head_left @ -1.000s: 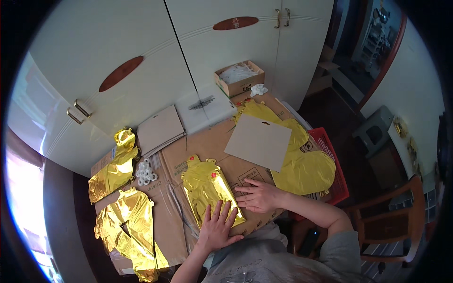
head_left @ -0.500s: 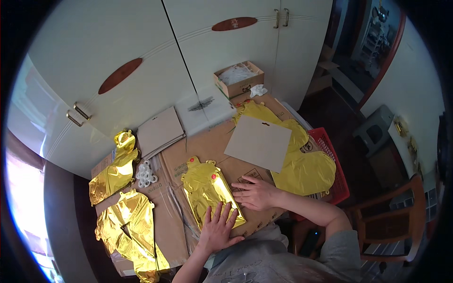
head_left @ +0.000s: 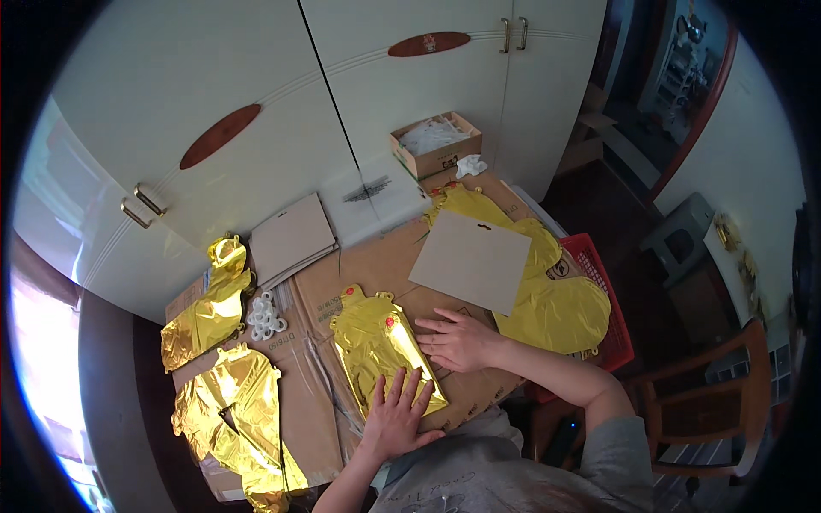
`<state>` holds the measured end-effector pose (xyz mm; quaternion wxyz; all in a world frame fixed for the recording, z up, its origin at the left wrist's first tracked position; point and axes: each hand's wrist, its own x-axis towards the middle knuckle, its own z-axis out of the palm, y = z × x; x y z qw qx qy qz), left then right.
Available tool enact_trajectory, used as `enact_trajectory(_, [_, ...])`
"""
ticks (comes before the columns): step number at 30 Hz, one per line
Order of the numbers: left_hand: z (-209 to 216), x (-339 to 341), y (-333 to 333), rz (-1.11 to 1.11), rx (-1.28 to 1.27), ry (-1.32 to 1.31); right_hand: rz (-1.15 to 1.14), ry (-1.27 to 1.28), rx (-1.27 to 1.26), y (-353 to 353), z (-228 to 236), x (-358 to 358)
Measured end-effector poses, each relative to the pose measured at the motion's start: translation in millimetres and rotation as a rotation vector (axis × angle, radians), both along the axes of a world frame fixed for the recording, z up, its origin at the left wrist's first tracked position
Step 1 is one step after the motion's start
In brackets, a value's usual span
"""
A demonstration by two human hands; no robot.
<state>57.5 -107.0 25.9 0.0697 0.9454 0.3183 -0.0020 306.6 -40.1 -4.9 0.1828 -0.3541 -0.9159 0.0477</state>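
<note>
**Nothing clamps the folded foil (head_left: 376,338)**

At far left, a crinkled gold foil (head_left: 209,303) and a larger gold foil (head_left: 235,389) lie on the cardboard (head_left: 376,256) that covers the tabletop, with a pile of white rings (head_left: 265,318) near both. A stack of grey boards (head_left: 295,235) sits behind.

The folded foil lies flat in the middle, its tabs pointing away from the person. The left hand (head_left: 398,415) rests palm down on its near end, grip spread, pinching nothing. The right hand (head_left: 462,340) lies just beyond its right edge, fingers loosely spread, mostly over cardboard; whether the fingertips touch the foil, I cannot tell.

The likeliest trouble is a skewed or sprung fold: such slick film could slide if the palm pushes unevenly, or lift once the pressure goes.

Rightward, a loose grey board (head_left: 470,261) overlaps the yellow foil (head_left: 556,316); a brushing right forearm could knock either askew.
</note>
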Motion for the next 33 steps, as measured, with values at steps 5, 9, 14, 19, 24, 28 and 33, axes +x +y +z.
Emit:
enact_trajectory(5, [0,0,-1,0.004,0.002,-0.002,-0.039,-0.053,0.033,21,-2,-9])
enact_trajectory(9, [-2,-1,-1,0.007,0.006,-0.003,-0.073,-0.051,0.083,32,-7,-8])
enact_trajectory(14, [-2,-1,-1,0.006,0.006,0.011,-0.1,-0.072,0.1,45,-4,-13])
enact_trajectory(19, [-2,-2,-2,0.01,-0.002,0.025,-0.117,-0.024,0.058,58,-3,-16])
enact_trajectory(24, [-4,-2,-2,0.013,0.002,0.0,-0.147,0.084,-0.157,34,8,-22])
enact_trajectory(28, [-4,-3,-3,0.012,0.005,0.004,-0.169,-0.104,-0.166,21,0,-28])
enact_trajectory(33, [-3,-3,-2,0.017,0.001,0.016,-0.246,-0.137,-0.116,32,3,-31])
